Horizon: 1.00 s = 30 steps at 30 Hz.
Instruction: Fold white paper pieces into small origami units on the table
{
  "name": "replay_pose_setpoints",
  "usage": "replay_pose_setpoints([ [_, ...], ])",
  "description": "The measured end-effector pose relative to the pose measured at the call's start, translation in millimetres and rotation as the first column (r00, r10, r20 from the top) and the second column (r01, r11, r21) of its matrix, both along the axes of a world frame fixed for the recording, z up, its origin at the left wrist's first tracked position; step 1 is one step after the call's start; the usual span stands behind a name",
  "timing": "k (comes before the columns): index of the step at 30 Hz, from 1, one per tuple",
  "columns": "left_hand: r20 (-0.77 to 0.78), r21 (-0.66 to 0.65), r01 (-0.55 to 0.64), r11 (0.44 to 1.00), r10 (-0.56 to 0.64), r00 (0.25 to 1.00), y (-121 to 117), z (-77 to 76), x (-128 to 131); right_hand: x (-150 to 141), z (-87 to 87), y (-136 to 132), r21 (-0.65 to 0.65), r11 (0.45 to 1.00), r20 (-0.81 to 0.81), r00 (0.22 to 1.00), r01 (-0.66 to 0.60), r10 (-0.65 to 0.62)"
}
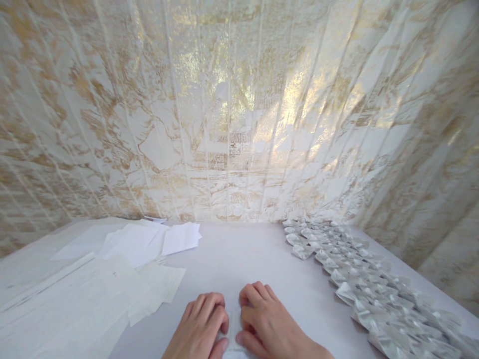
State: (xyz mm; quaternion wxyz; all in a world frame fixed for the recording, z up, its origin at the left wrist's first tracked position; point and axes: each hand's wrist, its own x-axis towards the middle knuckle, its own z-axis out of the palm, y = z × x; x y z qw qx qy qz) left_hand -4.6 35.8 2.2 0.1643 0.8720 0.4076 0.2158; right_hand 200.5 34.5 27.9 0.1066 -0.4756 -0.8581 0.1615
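Observation:
Low in the head view, a small piece of paper (233,330) lies on the white tabletop between my two hands. Its lower part runs out of the picture. My left hand (204,324) has its fingers curled, with thumb and fingertips at the paper's left edge. My right hand (266,319) is curled the same way and grips the right edge. Both hands rest close to the table surface. The folds of the paper are partly covered by my fingers.
Loose white sheets (130,242) and printed paper (75,299) spread over the table's left side. Many folded paper pieces (368,289) stand in rows along the right. A gold-patterned curtain (232,124) hangs behind the table (239,254).

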Motion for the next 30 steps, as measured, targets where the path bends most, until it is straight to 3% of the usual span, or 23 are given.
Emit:
replay_pose_setpoints([
  [7, -0.026, 0.015, -0.015, 1.000, 0.016, 1.000, -1.0, 3.5, 1.9, -3.7, -3.7, -3.2, -0.019, 0.996, -0.089, 0.992, 0.082, -0.084],
  [15, -0.038, 0.000, -0.045, 0.999, 0.045, 0.998, -1.6, -0.3, 4.0, -4.5, -5.2, -2.0, -0.030, 0.995, -0.120, 0.988, 0.091, -0.094],
  [22, -0.026, -0.024, -0.036, 0.999, 0.036, 0.999, -1.5, 5.8, 4.3, -5.6, -8.4, -3.1, -0.031, 0.994, -0.144, 0.983, 0.109, -0.112],
  [30, 0.020, -0.001, -0.008, 1.000, 0.008, 1.000, 1.4, -6.3, 0.4, -4.7, -11.1, -4.5, -0.018, 0.995, -0.135, 0.986, 0.095, -0.096],
])
